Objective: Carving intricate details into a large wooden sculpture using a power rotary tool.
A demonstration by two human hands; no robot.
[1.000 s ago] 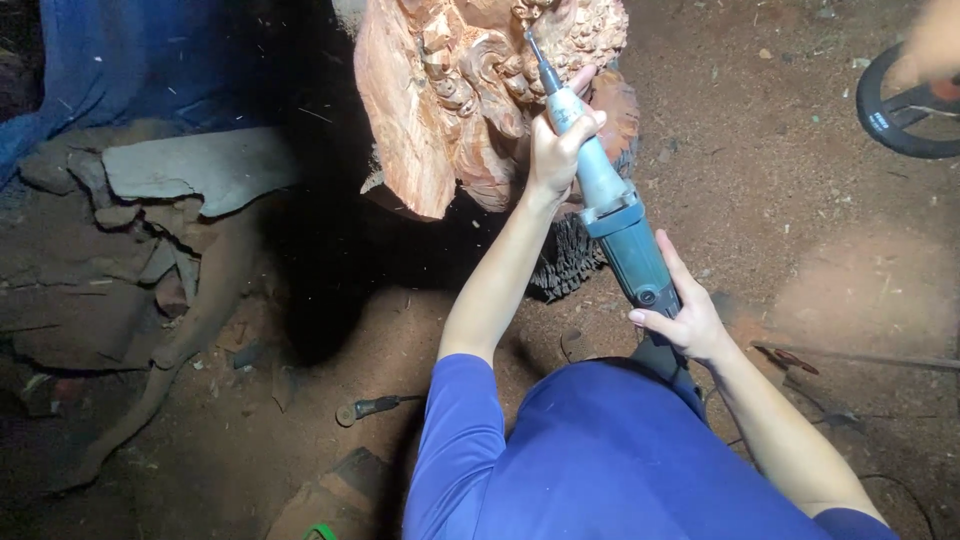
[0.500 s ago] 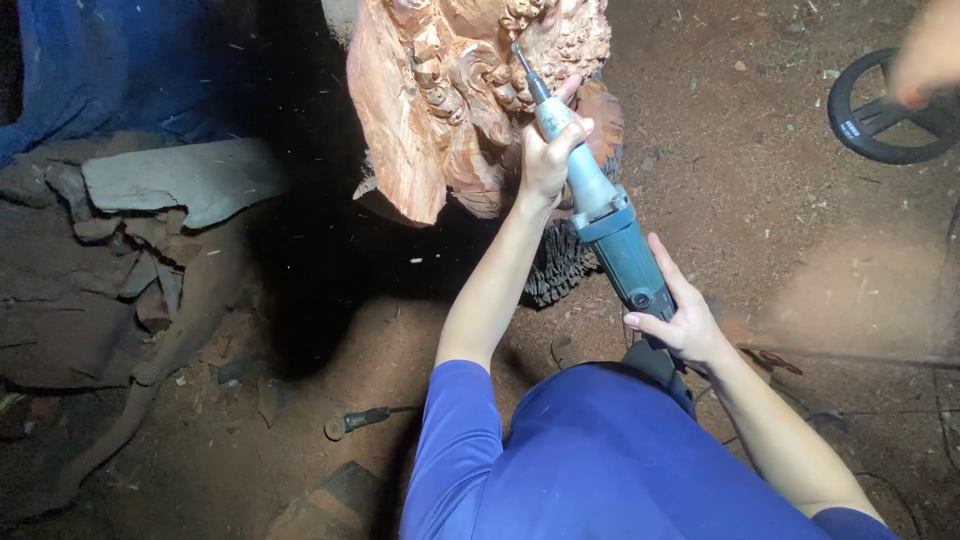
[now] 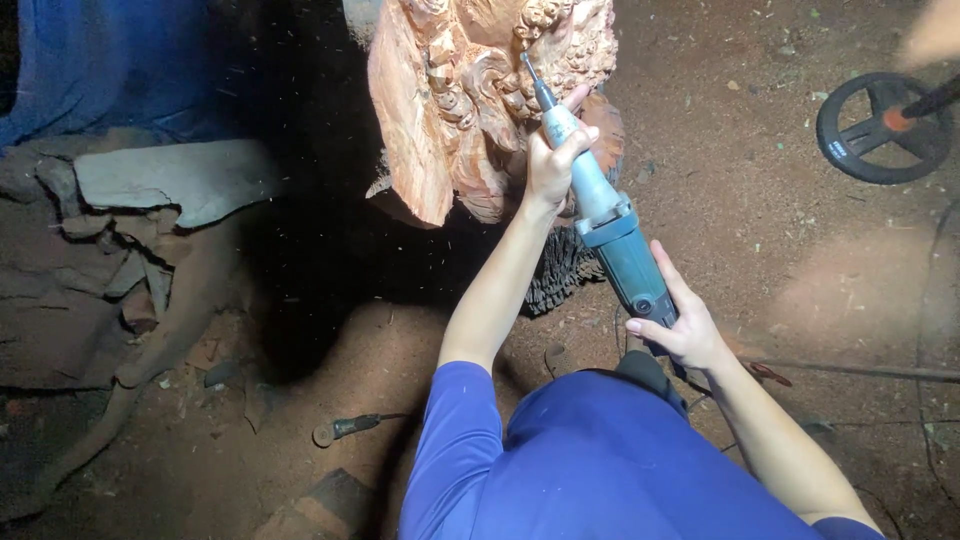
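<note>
Left hand (image 3: pixel 553 160) grips grinder (image 3: pixel 600 225) front; right hand (image 3: pixel 680 325) holds rear.

One head-worn camera — looking steeply down, close over the arms, at the dirt floor (image 3: pixel 820 290).

The wood carving (image 3: pixel 470 100) blocks me ahead, its dark base (image 3: pixel 560 275) just under my left hand (image 3: pixel 555 165). Open dirt floor (image 3: pixel 760 200) lies rightward, up to the black wheel (image 3: pixel 880 125).
</note>
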